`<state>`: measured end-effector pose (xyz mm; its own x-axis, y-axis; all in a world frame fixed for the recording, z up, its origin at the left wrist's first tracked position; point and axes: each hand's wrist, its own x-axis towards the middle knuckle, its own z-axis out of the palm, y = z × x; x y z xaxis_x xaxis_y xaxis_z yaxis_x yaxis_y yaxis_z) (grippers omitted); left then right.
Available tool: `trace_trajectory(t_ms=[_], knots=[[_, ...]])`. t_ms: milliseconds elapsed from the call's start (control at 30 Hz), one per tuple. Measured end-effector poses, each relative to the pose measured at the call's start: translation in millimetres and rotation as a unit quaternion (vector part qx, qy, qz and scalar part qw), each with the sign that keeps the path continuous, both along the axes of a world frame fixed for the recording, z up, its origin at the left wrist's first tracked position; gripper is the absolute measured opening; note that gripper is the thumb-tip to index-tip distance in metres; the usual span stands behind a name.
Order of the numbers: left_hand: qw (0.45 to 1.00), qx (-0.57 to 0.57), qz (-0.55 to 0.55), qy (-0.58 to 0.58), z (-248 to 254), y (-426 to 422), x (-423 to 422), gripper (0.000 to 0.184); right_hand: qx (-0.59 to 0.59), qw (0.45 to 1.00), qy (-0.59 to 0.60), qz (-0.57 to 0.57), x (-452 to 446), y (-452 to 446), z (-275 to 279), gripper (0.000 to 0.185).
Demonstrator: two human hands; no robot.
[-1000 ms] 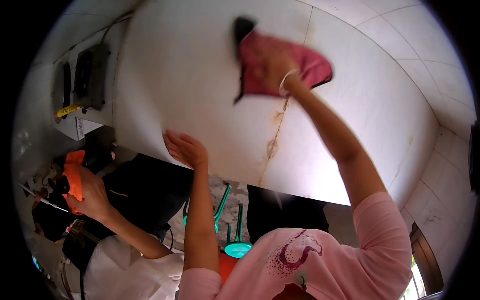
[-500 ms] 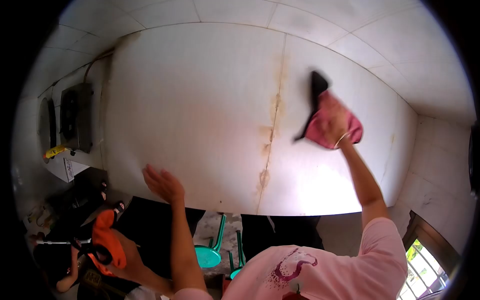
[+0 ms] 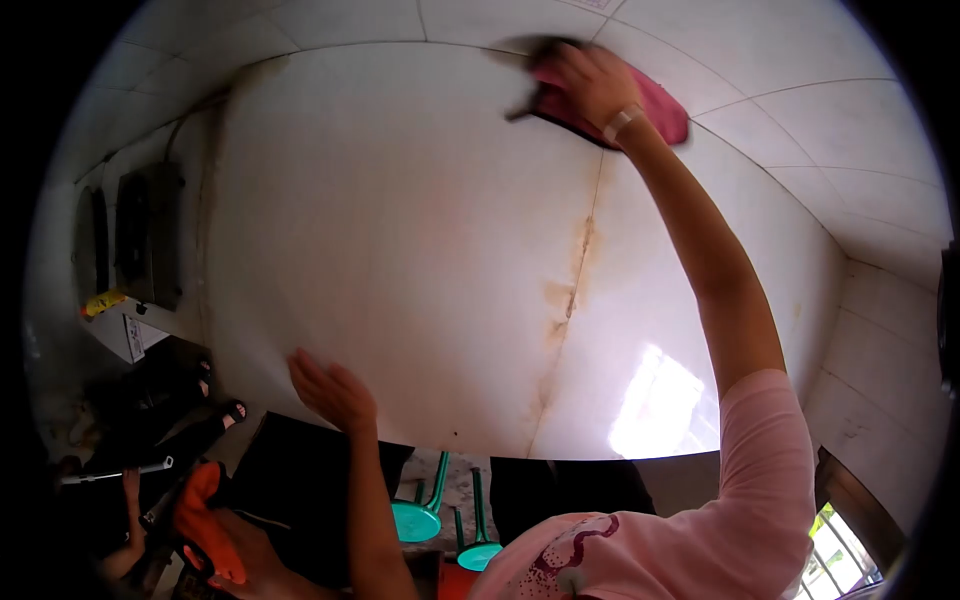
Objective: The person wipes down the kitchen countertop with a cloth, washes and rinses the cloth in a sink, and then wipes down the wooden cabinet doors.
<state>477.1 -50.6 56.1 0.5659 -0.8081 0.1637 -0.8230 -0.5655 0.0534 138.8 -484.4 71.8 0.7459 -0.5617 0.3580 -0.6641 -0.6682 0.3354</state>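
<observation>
A pink-red cloth [image 3: 662, 103] with black parts is under my right hand [image 3: 597, 85] at the far edge of the white countertop [image 3: 400, 220], against the tiled wall. My fingers press over the cloth and hold it; its black end is blurred. Near the front edge of the counter, my left hand [image 3: 335, 393] has its fingers stretched out and holds nothing. Between the two hands, a brown-stained seam [image 3: 572, 300] crosses the countertop.
A gas stove [image 3: 148, 235] and a yellow bottle [image 3: 103, 303] are at the left. Below the counter are green stools [image 3: 415, 522]. Another person's hand in an orange glove [image 3: 205, 525] is at lower left, beside someone holding a pale rod [image 3: 120, 474]. A barred window [image 3: 838, 555] is at lower right.
My right hand has moved the cloth away from me and leftward, from the counter's right part to the wall edge. My left hand has barely shifted. The orange-gloved hand has moved lower.
</observation>
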Motion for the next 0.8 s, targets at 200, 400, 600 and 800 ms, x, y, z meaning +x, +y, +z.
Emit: trace_trajectory(t_ms=[200,400,600,800], knots=[[1.000,-0.015,-0.003,0.022,0,2,-1,0.053,0.085,0.989,0.039,0.116,61,-19,53,0.028],[0.999,-0.004,0.024,0.040,8,-2,0,0.053,-0.003,0.996,0.075,-0.053,-134,27,36,0.026],[0.999,-0.008,0.024,0.033,10,-1,0,0.054,0.079,0.937,-0.208,-0.269,-133,50,61,0.022],[0.998,0.007,0.032,0.045,15,-2,1,0.054,-0.146,0.982,-0.122,0.010,8,28,122,0.044]])
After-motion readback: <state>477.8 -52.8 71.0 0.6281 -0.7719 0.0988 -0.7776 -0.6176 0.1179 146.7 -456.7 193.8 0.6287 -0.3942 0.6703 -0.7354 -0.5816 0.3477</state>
